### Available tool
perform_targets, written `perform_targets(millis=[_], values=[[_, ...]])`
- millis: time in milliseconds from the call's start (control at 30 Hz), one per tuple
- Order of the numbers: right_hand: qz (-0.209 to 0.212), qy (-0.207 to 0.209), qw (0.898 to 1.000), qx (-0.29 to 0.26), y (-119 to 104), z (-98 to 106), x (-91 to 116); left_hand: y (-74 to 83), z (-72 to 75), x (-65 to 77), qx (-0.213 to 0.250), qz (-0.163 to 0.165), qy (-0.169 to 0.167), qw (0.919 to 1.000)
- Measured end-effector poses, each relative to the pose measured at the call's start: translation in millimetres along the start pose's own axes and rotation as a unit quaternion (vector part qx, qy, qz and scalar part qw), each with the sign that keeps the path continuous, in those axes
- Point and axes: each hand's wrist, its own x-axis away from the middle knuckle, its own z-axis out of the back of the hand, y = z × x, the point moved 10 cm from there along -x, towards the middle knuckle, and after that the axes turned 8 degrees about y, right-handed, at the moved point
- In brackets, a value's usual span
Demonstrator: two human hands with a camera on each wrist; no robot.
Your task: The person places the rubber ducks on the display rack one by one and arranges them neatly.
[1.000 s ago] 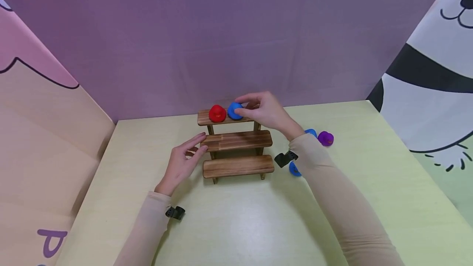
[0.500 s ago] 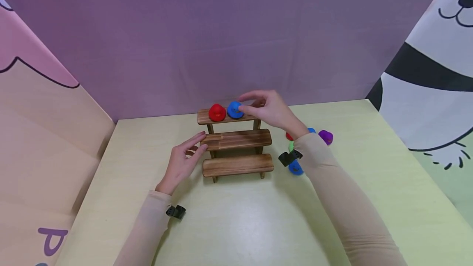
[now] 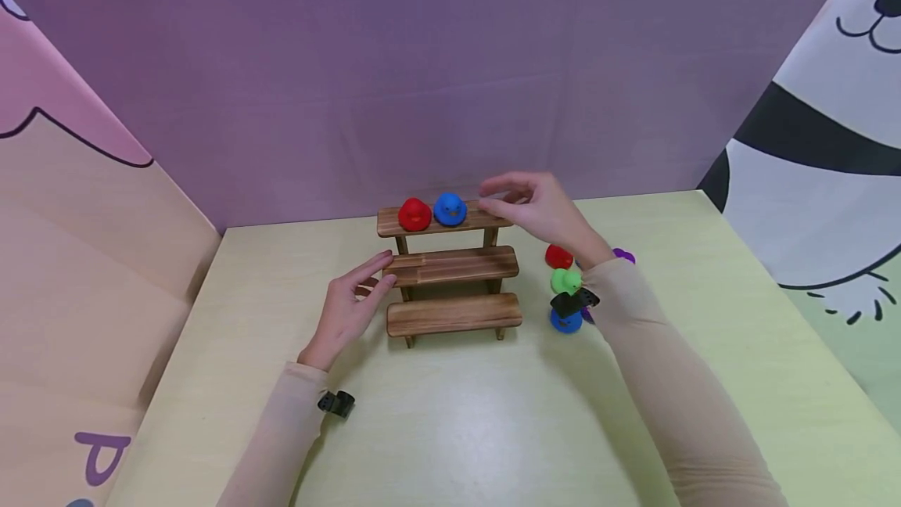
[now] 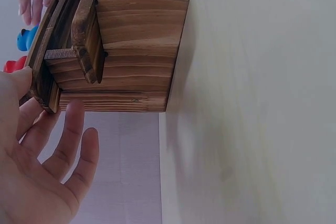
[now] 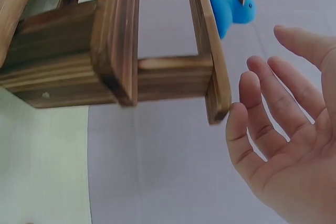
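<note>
step: placing done, small blue rubber duck (image 3: 450, 210) stands on top board of three-step wooden stand (image 3: 450, 267) beside red duck (image 3: 414, 214) | right hand (image 3: 538, 210) released, empty | left hand (image 3: 349, 305) flat, steadying stand | next, I judge: careful pinch on green duck (image 3: 565, 281) on table.

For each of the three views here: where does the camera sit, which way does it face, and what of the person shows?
Head: above the table, facing forward and down at the wooden stepped shelf; both sleeved arms, left hand and right hand show.
Left wrist: low beside the shelf's left end; open left hand shows.
Right wrist: low at the shelf's right end, facing along it; open right hand shows.
Shared: all three show the blue duck on the top step.
</note>
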Motion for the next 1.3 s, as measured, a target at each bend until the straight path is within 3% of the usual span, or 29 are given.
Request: perform_targets(millis=[267, 533, 767, 1300], values=[[0.000, 0.016, 1.000, 0.019, 16.0, 17.8, 11.5, -0.6, 0.5, 0.3, 0.002, -0.003, 0.003, 1.0000], [-0.044, 0.025, 0.998, 0.031, 44.8, 38.4, 26.6, 0.7, -0.6, 0.7, 0.000, -0.003, 0.006, 1.0000], [-0.047, 0.047, 0.996, 0.051, 69.2, 59.4, 39.4, -0.9, -1.0, 1.9, -0.012, 0.005, 0.006, 0.9999], [-0.080, 0.072, 0.992, 0.064, 150.1, 104.6, 71.4, 0.9, -0.7, 2.4, -0.009, 0.006, 0.005, 0.9999]])
